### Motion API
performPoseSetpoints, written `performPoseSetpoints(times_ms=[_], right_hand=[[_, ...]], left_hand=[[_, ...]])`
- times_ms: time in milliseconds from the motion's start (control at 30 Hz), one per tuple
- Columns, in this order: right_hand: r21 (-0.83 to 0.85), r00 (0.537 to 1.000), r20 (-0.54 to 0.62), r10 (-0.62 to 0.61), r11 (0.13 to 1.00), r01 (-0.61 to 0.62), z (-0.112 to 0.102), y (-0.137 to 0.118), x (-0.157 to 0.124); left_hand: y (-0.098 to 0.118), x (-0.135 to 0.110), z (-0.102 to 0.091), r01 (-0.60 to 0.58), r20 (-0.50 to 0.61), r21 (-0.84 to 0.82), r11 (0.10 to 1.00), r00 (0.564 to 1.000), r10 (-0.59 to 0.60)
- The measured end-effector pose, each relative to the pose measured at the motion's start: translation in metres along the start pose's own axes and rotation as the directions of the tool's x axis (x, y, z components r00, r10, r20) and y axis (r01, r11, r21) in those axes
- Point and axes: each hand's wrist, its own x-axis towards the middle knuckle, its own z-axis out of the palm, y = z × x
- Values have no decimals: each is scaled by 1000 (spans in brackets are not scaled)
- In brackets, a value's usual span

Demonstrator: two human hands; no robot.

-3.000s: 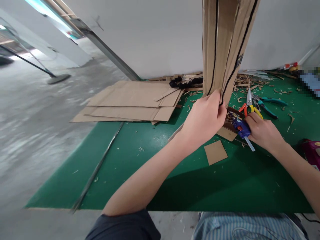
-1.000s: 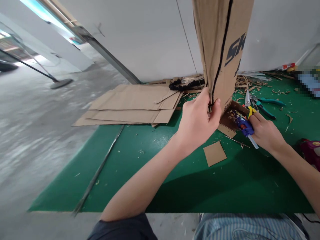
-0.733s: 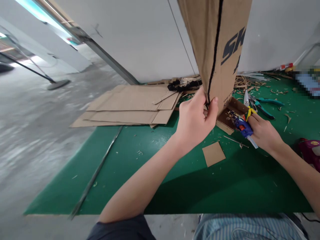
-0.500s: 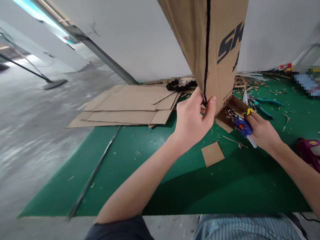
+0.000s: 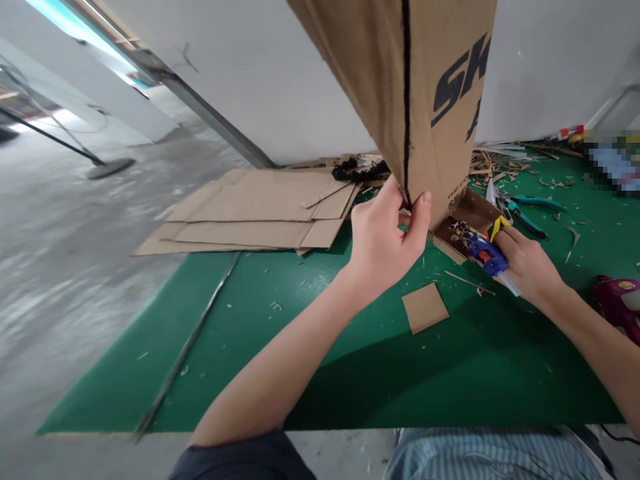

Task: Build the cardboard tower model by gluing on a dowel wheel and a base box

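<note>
A tall brown cardboard piece [image 5: 440,153] with black printed letters rises in front of me, a black cord [image 5: 407,100] running down its near edge. My left hand [image 5: 387,233] is closed on its lower corner, thumb and fingers pinching the card near the cord's end. A blue glue gun [image 5: 487,259] with a yellow trigger and a clear glue stick at its back is gripped in my right hand [image 5: 530,260]. The gun's nozzle end lies over a shallow cardboard box [image 5: 453,248] beside the tall piece. A small cardboard square [image 5: 425,308] lies flat just nearer to me.
Flat cardboard sheets [image 5: 250,200] are stacked at the left of the green table [image 5: 240,347]. Teal-handled pliers [image 5: 527,217] and cardboard scraps [image 5: 495,167] lie behind my right hand. A purple tool [image 5: 620,303] is at the right edge; a metal strip [image 5: 193,340] crosses the left side.
The tall cardboard has tilted and shifted slightly left, its cord edge with it. My left hand has moved a little left. The glue gun has turned slightly in my right hand.
</note>
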Motion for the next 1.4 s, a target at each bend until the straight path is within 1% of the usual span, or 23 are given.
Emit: performPoseSetpoints(times_ms=[133,233,367,567,767,933,1067,1200,1300,1400], right_hand=[[2,1000,4,-18,1000,18,1,1,-2],[5,999,-34,-23,1000,24,0,2,-2],[29,995,-98,-20,999,23,-1,6,-1],[112,984,-161,-71,990,90,2,8,1],[118,978,-174,-112,984,134,1,3,1],[171,975,-205,-90,977,126,0,5,2],[189,969,-222,-107,970,151,-2,6,3],[224,971,-213,-108,962,156,-1,3,3],[236,971,-207,-121,957,170,1,1,3],[259,967,-223,-127,948,184,4,0,3]], left_hand=[[-4,0,4,16,-30,-24,1000,999,-17],[-5,0,6,31,-41,-47,998,999,-33],[-4,1,4,38,-20,-56,998,999,-39],[-7,1,5,32,-3,-35,999,999,-32],[-8,1,6,34,18,-47,998,999,-33],[-9,1,6,25,-3,-46,999,1000,-25],[-9,1,6,35,6,-48,998,999,-35],[-8,1,4,8,6,-99,995,1000,-7],[-11,1,5,-14,4,-72,997,1000,14],[-15,0,8,-64,-19,-56,996,998,63]])
